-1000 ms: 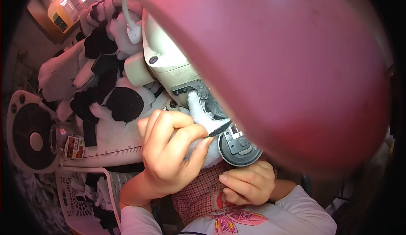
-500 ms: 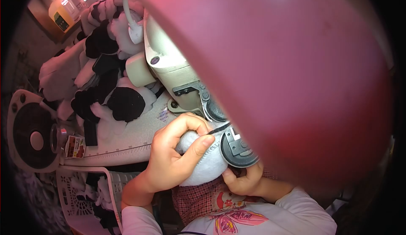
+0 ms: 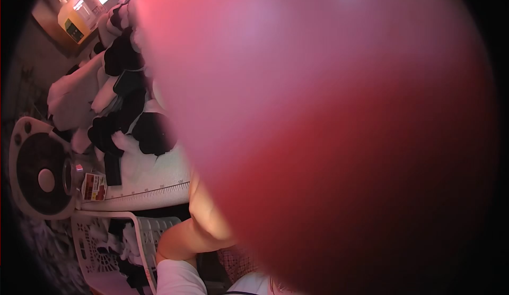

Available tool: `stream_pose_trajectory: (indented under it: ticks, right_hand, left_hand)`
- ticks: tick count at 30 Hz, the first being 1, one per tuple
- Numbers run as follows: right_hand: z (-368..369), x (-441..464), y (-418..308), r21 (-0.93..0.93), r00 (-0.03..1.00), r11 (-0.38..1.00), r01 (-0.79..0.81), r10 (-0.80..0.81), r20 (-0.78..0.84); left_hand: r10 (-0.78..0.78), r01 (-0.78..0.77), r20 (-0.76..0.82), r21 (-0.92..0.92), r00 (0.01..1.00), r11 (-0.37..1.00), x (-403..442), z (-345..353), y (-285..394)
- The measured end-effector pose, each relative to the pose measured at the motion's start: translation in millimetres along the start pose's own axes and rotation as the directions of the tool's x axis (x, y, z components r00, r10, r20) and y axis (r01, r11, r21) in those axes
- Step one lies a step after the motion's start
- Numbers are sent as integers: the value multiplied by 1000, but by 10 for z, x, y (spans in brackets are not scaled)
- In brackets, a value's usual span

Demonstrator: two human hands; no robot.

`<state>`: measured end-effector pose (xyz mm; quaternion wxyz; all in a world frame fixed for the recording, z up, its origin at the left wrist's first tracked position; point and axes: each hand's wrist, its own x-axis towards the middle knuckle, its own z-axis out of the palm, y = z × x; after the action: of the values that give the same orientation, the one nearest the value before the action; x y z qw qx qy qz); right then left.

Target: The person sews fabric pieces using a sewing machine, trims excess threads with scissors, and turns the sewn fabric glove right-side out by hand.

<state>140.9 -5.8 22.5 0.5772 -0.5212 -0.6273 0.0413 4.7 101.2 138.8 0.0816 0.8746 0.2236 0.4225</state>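
Note:
A large, blurred red-pink shape (image 3: 339, 109) close to the camera covers most of the view. Only the wrist and back of my left hand (image 3: 208, 210) show at its edge, beside the front of the white work table (image 3: 154, 175). The fingers of that hand are hidden, and so is whatever they touch. Behind the red shape, my right hand, the machine and the white fabric piece are out of sight.
Black and white fabric pieces (image 3: 151, 133) are heaped on the table. A round dark speaker-like unit (image 3: 32, 162) stands at the left beside a small labelled box (image 3: 94, 187). Below is a white plastic basket (image 3: 140, 242) with fabric scraps. A yellow bottle (image 3: 72, 23) stands at the back.
The red-pink shape has spread left and downward across the view. It now hides my right hand, my left fingers, the machine and the white fabric piece, all visible before.

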Motion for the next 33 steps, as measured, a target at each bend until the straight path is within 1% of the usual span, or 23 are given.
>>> stream_pose_trajectory:
  ticks: [5, 9, 11, 12, 14, 15, 16, 17, 18, 19, 21, 22, 23, 24, 25, 26, 27, 28, 29, 30, 31, 32, 33]
  right_hand:
    - [3, -59, 42, 134, 996, 987, -94, 91, 25]
    - [-83, 36, 93, 63, 996, 995, -75, 78, -47]
    - [-139, 10, 211, 174, 968, 962, -210, 229, -101]
    - [-128, 72, 255, 173, 968, 963, -208, 228, -105]
    - [-110, 327, 393, 387, 866, 917, -98, 270, -421]
    - [-153, 449, 430, 386, 865, 917, -95, 269, -425]
    - [-234, 584, 439, 600, 889, 775, -200, 401, -222]
    - [-297, 707, 441, 753, 881, 576, -319, 474, 10]
    - [-299, 813, 434, 743, 866, 556, -371, 496, 61]
    - [-324, 767, 511, 745, 867, 556, -368, 495, 58]
    - [-378, 633, 737, 704, 788, 418, -574, 516, 336]
    - [-383, 723, 563, 718, 795, 429, -548, 534, 288]
    - [-388, 813, 390, 729, 801, 443, -522, 549, 239]
    - [-332, 662, 414, 738, 850, 491, -463, 483, 212]
    - [-276, 495, 431, 744, 892, 535, -400, 413, 182]
    - [-216, 309, 432, 845, 844, 314, -433, 471, 257]
    - [-152, 153, 352, 849, 824, 343, -402, 540, 172]
    - [-162, 50, 359, 814, 801, 369, -449, 570, 183]
    - [-201, -39, 364, 776, 775, 392, -495, 602, 190]
    - [-244, -118, 342, 774, 769, 392, -497, 612, 184]
    - [-287, -194, 328, 606, 737, 509, -611, 646, 201]
    - [-335, -259, 321, 402, 701, 593, -698, 681, 211]
    - [-395, -270, 321, 394, 736, 629, -670, 633, 242]
  left_hand:
    - [14, -14, -17, 10, 1000, 1000, 6, 34, -9]
    - [-24, 23, -32, -39, 999, 999, -30, 82, -24]
    - [-8, 6, -46, -45, 999, 999, -22, 106, -31]
    - [5, -8, -60, -51, 998, 999, -19, 117, -31]
    - [3, -7, -73, -53, 997, 999, -18, 134, -13]
    - [-2, -3, -86, -54, 996, 999, -17, 144, -5]
    - [2, -7, -86, -55, 996, 998, -16, 158, 0]
    - [0, -7, -104, -65, 995, 998, -18, 174, 3]
    - [-3, -6, -121, -75, 993, 997, -23, 191, 8]
    - [1, -10, -120, -74, 993, 997, -26, 206, 15]
    - [-36, 26, -151, -71, 988, 997, -43, 244, 33]
    - [-36, 26, -150, -69, 988, 997, -78, 299, 43]
    - [-144, 103, -206, -196, 968, 975, -129, 373, 55]
    - [-258, 172, -245, -324, 935, 930, -178, 406, 76]
    - [-262, 177, -240, -325, 935, 929, -213, 399, 104]
    - [-270, 212, -154, -315, 950, 925, -250, 388, 135]
    - [-277, 246, -66, -302, 959, 921, -299, 374, 170]
    - [-317, 291, -68, -258, 946, 921, -449, 398, 164]
    - [-376, 360, 13, -321, 927, 876, -617, 452, 166]
    - [-354, 372, 114, -238, 928, 897, -699, 472, 168]
    - [-337, 372, 214, -153, 917, 915, -765, 491, 168]
    - [-310, 333, 206, -89, 928, 939, -829, 517, 169]
    - [-318, 345, 218, -98, 923, 933, -823, 516, 235]
